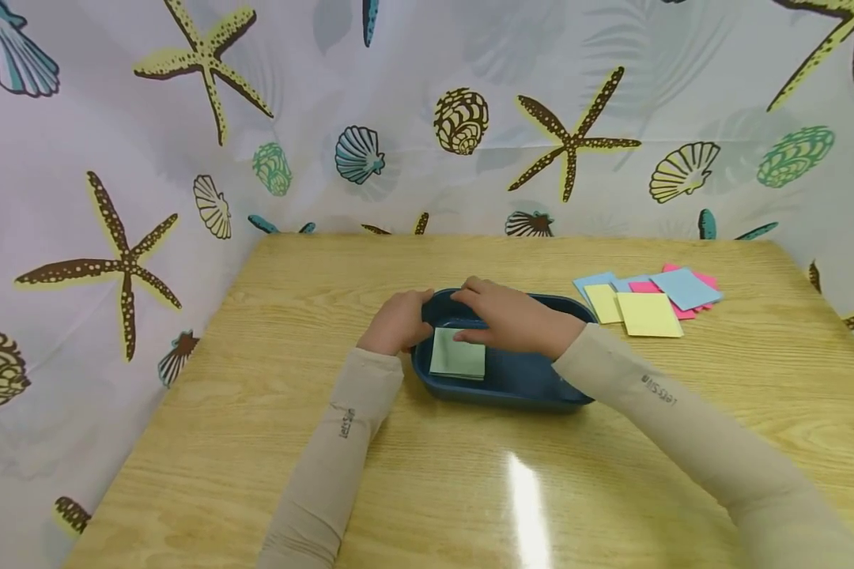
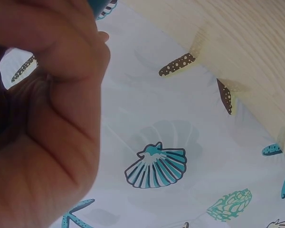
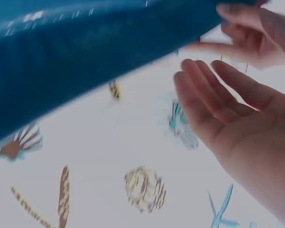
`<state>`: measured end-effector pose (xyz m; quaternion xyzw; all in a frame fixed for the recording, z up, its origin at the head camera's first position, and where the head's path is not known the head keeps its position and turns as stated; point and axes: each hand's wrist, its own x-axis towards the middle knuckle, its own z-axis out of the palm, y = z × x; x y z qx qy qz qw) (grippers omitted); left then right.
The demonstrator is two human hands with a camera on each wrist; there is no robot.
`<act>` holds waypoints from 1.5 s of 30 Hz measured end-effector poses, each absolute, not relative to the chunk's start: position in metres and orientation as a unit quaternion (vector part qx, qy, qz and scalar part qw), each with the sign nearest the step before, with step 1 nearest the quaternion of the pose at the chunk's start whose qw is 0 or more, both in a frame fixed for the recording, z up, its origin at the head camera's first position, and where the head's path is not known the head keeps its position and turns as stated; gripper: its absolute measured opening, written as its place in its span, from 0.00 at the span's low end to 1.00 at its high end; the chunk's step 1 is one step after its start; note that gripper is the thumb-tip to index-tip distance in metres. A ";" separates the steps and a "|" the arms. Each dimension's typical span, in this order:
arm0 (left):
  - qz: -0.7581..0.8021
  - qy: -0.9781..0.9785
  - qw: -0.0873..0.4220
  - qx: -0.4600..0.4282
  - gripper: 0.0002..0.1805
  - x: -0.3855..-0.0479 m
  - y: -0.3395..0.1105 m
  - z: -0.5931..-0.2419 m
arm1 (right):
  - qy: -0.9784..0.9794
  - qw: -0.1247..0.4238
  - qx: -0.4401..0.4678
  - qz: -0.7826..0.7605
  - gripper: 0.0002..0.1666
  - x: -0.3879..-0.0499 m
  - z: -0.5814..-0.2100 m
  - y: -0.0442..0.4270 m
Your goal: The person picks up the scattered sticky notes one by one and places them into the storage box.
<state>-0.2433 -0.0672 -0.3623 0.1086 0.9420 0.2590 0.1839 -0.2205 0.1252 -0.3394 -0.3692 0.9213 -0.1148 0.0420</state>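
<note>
A dark blue oblong plastic bin (image 1: 505,397) rests on the wooden table, with a small stack of pale green sticky notes (image 1: 459,354) lying in its left end. My left hand (image 1: 396,320) grips the bin's left end, thumb over the rim. In the left wrist view the curled left hand (image 2: 61,109) fills the left side. Over the bin, my right hand (image 1: 508,316) hovers near the green notes with fingers slightly bent and holding nothing. The right wrist view shows that right hand (image 3: 237,114) with its palm exposed, below the blue bin wall (image 3: 85,61).
Loose sticky notes lie right of the bin: yellow notes (image 1: 649,314), blue notes (image 1: 685,288) and pink notes (image 1: 704,280), partly overlapping. A white curtain (image 1: 413,71) printed with shells and starfish hangs behind the table (image 1: 206,474) and along its sides.
</note>
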 end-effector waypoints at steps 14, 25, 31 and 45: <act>0.262 0.945 0.165 0.106 0.37 -0.243 -0.074 -0.369 | 0.965 0.003 -0.211 -0.157 0.30 -0.240 -0.313 0.231; 0.262 0.945 0.169 0.103 0.37 -0.242 -0.073 -0.362 | 0.985 0.100 -0.043 -0.131 0.24 -0.256 -0.351 0.313; 0.262 0.944 0.170 0.107 0.37 -0.243 -0.070 -0.363 | 0.978 0.168 0.008 -0.123 0.27 -0.256 -0.370 0.326; 0.262 0.942 0.180 0.104 0.37 -0.244 -0.067 -0.366 | 0.977 0.178 0.034 -0.117 0.27 -0.249 -0.379 0.321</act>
